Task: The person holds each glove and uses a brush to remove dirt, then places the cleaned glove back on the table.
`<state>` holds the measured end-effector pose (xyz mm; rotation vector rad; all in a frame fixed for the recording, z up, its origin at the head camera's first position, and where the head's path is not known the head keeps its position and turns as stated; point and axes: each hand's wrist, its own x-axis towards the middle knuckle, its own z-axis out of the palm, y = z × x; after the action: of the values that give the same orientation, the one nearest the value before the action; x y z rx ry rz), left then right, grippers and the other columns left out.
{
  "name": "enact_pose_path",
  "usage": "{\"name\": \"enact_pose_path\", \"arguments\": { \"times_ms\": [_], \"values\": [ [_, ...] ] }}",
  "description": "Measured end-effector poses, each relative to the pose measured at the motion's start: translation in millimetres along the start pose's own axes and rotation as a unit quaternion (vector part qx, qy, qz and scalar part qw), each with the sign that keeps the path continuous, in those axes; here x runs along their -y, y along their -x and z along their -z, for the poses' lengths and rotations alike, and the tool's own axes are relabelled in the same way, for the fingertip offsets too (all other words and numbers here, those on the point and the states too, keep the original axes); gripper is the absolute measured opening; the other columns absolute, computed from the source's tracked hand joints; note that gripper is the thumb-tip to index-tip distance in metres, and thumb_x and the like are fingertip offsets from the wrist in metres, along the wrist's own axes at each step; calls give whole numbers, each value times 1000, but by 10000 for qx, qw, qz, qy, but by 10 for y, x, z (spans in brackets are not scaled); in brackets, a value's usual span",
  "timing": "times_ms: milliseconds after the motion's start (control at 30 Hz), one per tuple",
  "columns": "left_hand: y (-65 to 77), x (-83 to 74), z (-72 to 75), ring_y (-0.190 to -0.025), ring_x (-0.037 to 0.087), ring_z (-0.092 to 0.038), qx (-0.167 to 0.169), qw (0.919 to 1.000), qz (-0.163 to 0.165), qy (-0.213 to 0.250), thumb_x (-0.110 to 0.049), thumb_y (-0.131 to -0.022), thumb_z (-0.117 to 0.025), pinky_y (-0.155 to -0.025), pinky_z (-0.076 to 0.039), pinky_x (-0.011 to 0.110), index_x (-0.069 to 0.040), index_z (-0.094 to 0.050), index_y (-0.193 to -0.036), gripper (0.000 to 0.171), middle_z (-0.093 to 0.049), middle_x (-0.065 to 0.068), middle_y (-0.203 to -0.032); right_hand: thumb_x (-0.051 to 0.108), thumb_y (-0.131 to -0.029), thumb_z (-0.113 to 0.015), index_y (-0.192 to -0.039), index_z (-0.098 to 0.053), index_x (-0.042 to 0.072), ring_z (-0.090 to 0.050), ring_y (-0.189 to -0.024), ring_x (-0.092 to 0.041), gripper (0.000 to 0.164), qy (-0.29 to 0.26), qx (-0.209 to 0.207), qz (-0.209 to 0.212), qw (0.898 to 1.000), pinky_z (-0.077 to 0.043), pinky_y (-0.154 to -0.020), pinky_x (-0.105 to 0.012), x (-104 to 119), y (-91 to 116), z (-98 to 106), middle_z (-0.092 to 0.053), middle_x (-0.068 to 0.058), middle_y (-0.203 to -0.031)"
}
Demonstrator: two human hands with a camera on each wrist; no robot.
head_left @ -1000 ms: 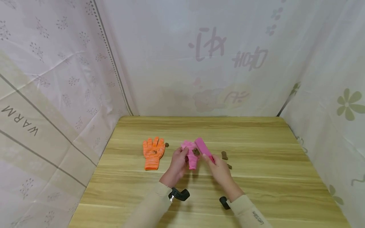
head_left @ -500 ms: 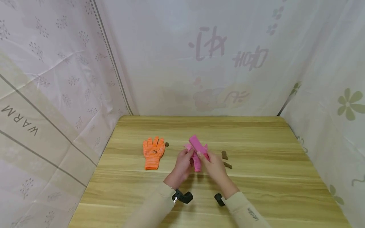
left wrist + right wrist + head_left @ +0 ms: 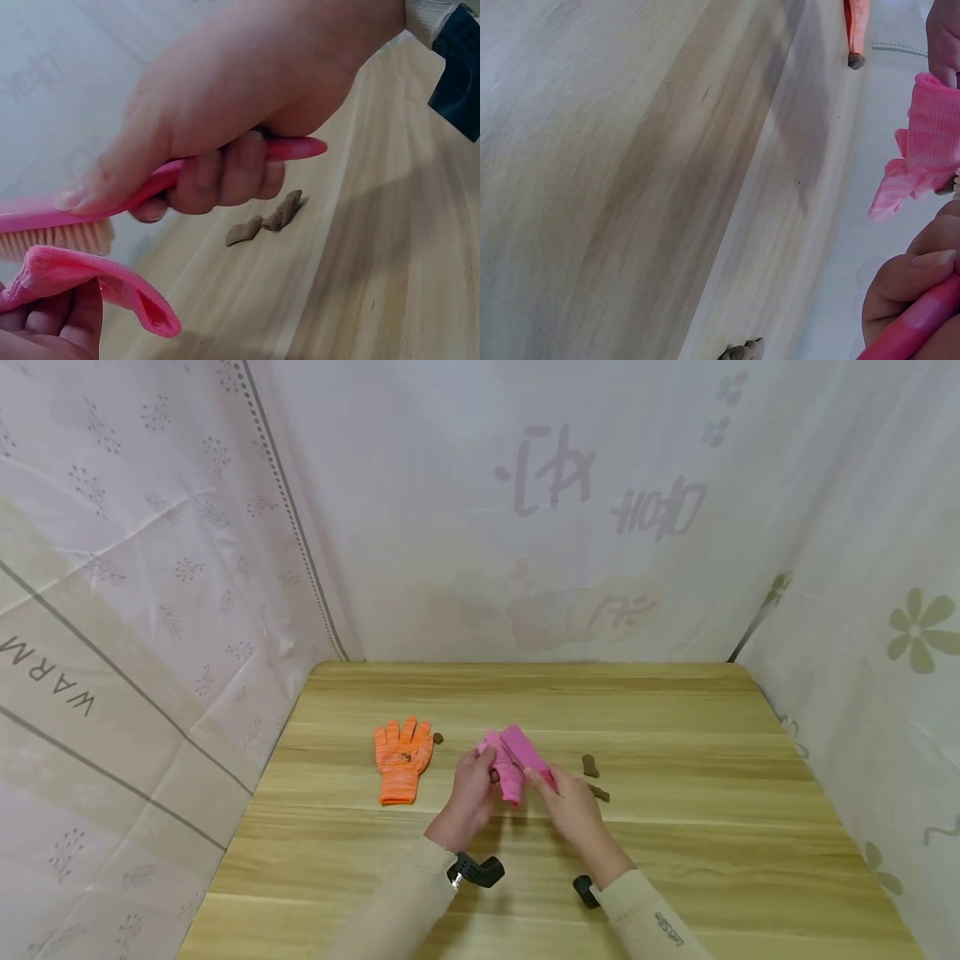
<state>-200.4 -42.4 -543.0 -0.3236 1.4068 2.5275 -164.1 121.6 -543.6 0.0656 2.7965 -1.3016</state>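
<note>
My left hand [image 3: 471, 789] grips a pink knit glove [image 3: 512, 781], held up over the middle of the table. In the left wrist view its fingers curl under the glove's cuff [image 3: 154, 311]. My right hand [image 3: 579, 810] grips the handle of a pink brush [image 3: 525, 752]. The thumb lies along the brush's back, and pale bristles [image 3: 64, 240] face down right over the glove. A dark brown lump [image 3: 946, 186] shows on the glove beside the bristles in the right wrist view. The brush head hides part of the glove from the head view.
An orange glove [image 3: 400, 768] with a brown smear lies palm up at left on the wooden table [image 3: 675, 877]. A small brown clump [image 3: 438, 738] is beside it. Two more brown clumps [image 3: 591, 766] lie right of my right hand. Printed curtains [image 3: 450, 527] enclose the table's back and sides.
The brush has moved from the glove's right side onto it, up across it, then slightly back down. The brown patch on the glove is now covered in the head view.
</note>
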Motion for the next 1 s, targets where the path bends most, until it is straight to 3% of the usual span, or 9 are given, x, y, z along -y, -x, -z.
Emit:
{"name": "enact_pose_path", "arguments": {
  "times_ms": [133,400,700,867,1000],
  "values": [
    [-9,-28,17,-67,4,-47,7,9998,-148,90,-19,-110,-41,-59,-45,17,-2,-49,-117,20,-50,-3,-82,69,-97,-45,-85,-54,12,-38,-62,-16,58,-18,20,-71,10000,-33,-55,-28,-31,11,13,-40,-1,-69],
    [-28,-52,15,-67,5,-45,-75,9999,124,92,-20,-110,-42,-58,-44,18,-2,-47,-120,21,-49,-3,-83,68,-97,-45,-83,-52,12,-37,-60,-15,59,-98,-19,-131,9999,-32,-54,-27,-62,29,27,-41,-1,-67],
    [-8,-41,22,-83,9,-53,109,9998,122,-108,-21,-109,-44,-70,-49,21,-4,-47,-121,21,-53,0,-96,67,-99,-44,-89,-55,8,-36,-61,-16,60,-682,-258,-257,9970,-33,-54,-28,55,15,58,-39,-2,-69],
    [33,-14,-25,-100,10,-54,253,9985,96,-479,-22,-110,-42,-83,-49,22,-1,-45,-129,28,-54,1,-109,64,-99,-46,-88,-58,9,-39,-62,-17,58,-569,-313,-47,9979,-35,-56,-29,159,5,31,-42,-2,-69],
    [41,9,-67,-96,10,-56,250,9978,152,-590,-26,-110,-43,-80,-51,22,-4,-47,-130,30,-57,2,-107,61,-101,-48,-91,-61,11,-42,-62,-17,52,-277,-290,50,9992,-36,-56,-29,201,17,-15,-44,-2,-68]
  ]
}}
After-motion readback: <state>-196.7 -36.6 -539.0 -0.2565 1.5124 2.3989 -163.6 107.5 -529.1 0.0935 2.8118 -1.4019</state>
